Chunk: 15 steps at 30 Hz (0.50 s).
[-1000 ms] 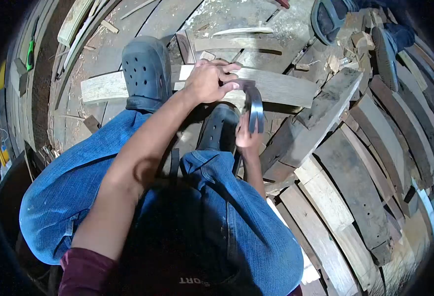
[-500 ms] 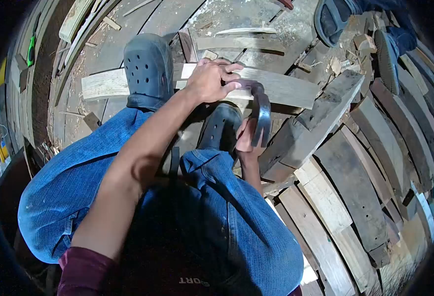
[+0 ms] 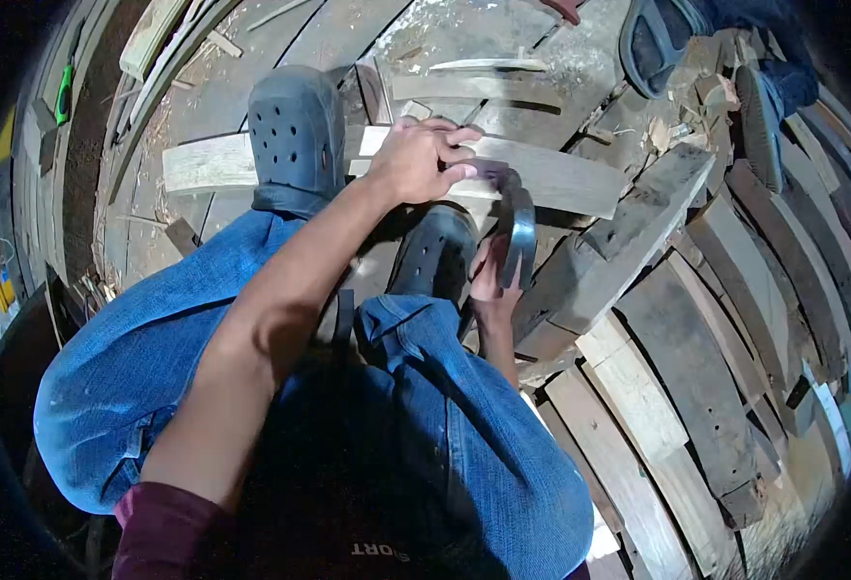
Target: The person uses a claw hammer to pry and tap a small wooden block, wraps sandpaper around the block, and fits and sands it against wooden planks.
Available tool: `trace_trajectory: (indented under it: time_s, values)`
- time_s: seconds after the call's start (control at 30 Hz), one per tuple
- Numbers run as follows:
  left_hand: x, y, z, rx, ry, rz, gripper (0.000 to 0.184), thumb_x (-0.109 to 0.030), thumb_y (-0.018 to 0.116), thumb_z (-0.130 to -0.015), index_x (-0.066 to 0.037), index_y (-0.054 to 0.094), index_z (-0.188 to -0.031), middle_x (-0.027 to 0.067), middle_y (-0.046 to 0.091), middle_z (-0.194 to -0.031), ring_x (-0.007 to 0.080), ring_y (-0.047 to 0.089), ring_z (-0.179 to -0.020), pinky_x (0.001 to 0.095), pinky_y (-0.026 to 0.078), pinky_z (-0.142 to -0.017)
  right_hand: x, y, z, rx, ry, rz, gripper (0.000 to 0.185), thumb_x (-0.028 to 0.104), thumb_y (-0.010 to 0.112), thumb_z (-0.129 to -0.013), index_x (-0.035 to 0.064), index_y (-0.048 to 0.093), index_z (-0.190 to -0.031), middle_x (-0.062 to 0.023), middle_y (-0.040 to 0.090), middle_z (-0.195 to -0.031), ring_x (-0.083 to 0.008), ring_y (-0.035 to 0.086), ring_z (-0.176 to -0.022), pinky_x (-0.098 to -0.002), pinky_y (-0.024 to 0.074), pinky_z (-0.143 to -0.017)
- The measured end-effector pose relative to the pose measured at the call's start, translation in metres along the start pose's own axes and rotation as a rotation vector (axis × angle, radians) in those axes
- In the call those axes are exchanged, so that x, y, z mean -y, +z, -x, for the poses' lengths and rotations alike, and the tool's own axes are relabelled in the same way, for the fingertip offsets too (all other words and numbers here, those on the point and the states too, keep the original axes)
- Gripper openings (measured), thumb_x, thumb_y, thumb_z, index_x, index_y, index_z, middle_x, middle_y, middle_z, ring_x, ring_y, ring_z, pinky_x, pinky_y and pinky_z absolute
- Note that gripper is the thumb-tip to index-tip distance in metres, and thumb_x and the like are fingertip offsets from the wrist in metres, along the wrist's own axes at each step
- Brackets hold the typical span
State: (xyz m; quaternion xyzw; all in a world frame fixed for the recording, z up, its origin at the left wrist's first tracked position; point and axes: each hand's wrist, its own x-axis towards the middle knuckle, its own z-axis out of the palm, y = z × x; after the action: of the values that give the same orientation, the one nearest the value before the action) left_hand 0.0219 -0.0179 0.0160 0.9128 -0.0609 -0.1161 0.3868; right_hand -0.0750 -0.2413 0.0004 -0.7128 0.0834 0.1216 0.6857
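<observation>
My left hand point(image 3: 411, 162) is over a pale wooden plank point(image 3: 561, 176) that lies across the floor by my shoes. Its thumb and fingers close around a short dark purplish piece point(image 3: 486, 168), mostly hidden, whose kind I cannot make out. With my right hand point(image 3: 489, 271), beside my right shoe, I grip a claw hammer point(image 3: 519, 224). The hammer's curved claw points down toward me, and its head is at the end of the dark piece. My grey clog point(image 3: 296, 130) rests over the plank's left part; the other clog point(image 3: 432, 253) is just below my left hand.
A thick wooden beam point(image 3: 629, 237) lies slanted to the right of the hammer. Several cut boards point(image 3: 687, 377) fill the right side. Another person's sandalled foot point(image 3: 660, 43) is at the upper right. A green-handled tool point(image 3: 64, 95) lies far left.
The hammer head has tilted slightly and shifted a little right against the dark piece. My left hand and the plank stay almost in place; the view shifts slightly.
</observation>
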Motion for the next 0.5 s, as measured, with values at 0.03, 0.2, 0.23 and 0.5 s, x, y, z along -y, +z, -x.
trace_trajectory:
  time_s: [0.03, 0.2, 0.23, 0.5]
  values:
    - [0.001, 0.001, 0.001, -0.01, 0.018, -0.018, 0.025, -0.033, 0.064, -0.083, -0.017, 0.073, -0.099, -0.0071, 0.058, -0.129, 0.0217, 0.051, -0.12, 0.0456, 0.033, -0.098, -0.002, 0.0, 0.005, -0.068, 0.228, -0.265, 0.011, 0.006, 0.061, -0.084, 0.0013, 0.065, -0.093, -0.0137, 0.063, -0.095, -0.0235, 0.063, -0.078, -0.0375, 0.0455, -0.058]
    - [0.004, 0.001, -0.001, 0.027, 0.002, 0.011, 0.022, -0.032, 0.065, -0.082, -0.022, 0.073, -0.099, -0.0074, 0.058, -0.129, 0.0214, 0.052, -0.12, 0.0459, 0.032, -0.1, 0.062, 0.031, -0.021, 0.035, -0.181, 0.69, 0.011, 0.011, 0.056, -0.089, 0.0022, 0.063, -0.086, -0.0097, 0.057, -0.067, -0.0202, 0.055, -0.054, -0.0321, 0.0418, -0.052]
    - [0.003, -0.001, -0.003, 0.018, -0.001, -0.006, 0.022, -0.033, 0.065, -0.082, -0.022, 0.073, -0.099, -0.0076, 0.058, -0.129, 0.0211, 0.051, -0.12, 0.0461, 0.032, -0.1, 0.057, 0.029, -0.025, 0.045, -0.364, 0.743, 0.008, 0.007, 0.058, -0.086, 0.001, 0.063, -0.085, -0.0102, 0.055, -0.06, -0.0215, 0.053, -0.048, -0.0325, 0.0391, -0.047]
    - [-0.001, -0.004, -0.004, 0.012, -0.011, -0.014, 0.024, -0.033, 0.065, -0.083, -0.019, 0.073, -0.1, -0.0078, 0.058, -0.129, 0.0211, 0.051, -0.121, 0.047, 0.032, -0.101, 0.043, 0.029, -0.013, -0.051, -0.037, 0.415, 0.011, 0.007, 0.059, -0.085, -0.0005, 0.06, -0.077, -0.005, 0.056, -0.057, -0.0124, 0.053, -0.049, -0.0297, 0.0399, -0.046]
